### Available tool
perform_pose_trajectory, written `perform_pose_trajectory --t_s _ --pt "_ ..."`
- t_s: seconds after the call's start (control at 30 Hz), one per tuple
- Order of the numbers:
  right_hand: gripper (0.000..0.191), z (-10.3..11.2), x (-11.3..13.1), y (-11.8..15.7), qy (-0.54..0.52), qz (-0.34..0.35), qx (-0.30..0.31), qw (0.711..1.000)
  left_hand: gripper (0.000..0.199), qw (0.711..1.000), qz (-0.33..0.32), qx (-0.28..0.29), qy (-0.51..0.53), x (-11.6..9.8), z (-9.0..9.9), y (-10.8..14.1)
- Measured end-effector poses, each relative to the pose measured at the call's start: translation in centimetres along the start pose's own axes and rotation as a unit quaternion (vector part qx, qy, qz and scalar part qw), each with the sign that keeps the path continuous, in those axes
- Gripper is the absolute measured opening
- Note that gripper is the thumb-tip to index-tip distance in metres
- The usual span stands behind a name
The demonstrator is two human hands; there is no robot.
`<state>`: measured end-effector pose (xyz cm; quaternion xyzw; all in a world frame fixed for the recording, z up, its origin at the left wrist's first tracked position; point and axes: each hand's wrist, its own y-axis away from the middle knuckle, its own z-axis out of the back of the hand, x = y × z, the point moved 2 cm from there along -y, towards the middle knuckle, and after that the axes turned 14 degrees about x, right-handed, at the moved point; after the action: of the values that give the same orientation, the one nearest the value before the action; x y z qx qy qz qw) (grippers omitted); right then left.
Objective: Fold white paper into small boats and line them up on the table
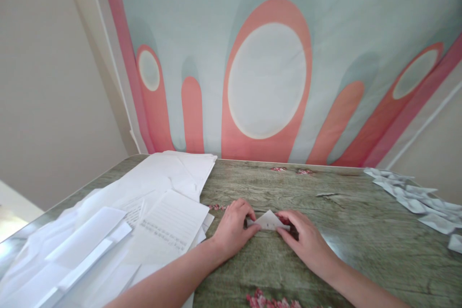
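Note:
A small folded piece of white paper (269, 220) with a pointed top is held between my two hands, low over the wooden-patterned table. My left hand (236, 226) pinches its left end between thumb and fingers. At the other end, my right hand (301, 235) grips the paper's right corner in the same way. A few small dark marks show on the paper's lower band. The fingertips behind the paper are partly hidden.
Loose white sheets, some written on, form a wide pile (169, 224) on the left of the table (245, 183). Several folded paper pieces (415, 199) lie along the right edge. A patterned curtain (335, 24) hangs behind the table.

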<state>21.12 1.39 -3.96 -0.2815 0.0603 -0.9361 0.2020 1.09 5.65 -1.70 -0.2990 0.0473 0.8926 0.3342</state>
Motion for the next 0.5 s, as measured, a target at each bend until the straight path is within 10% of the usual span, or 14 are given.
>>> perform_pose_trajectory --t_s 0.5 --pt "0.013 0.6 2.5 0.2 0.024 0.141 -0.023 0.989 0.009 0.994 -0.109 -0.006 -0.017 -1.4 0.2 0.8"
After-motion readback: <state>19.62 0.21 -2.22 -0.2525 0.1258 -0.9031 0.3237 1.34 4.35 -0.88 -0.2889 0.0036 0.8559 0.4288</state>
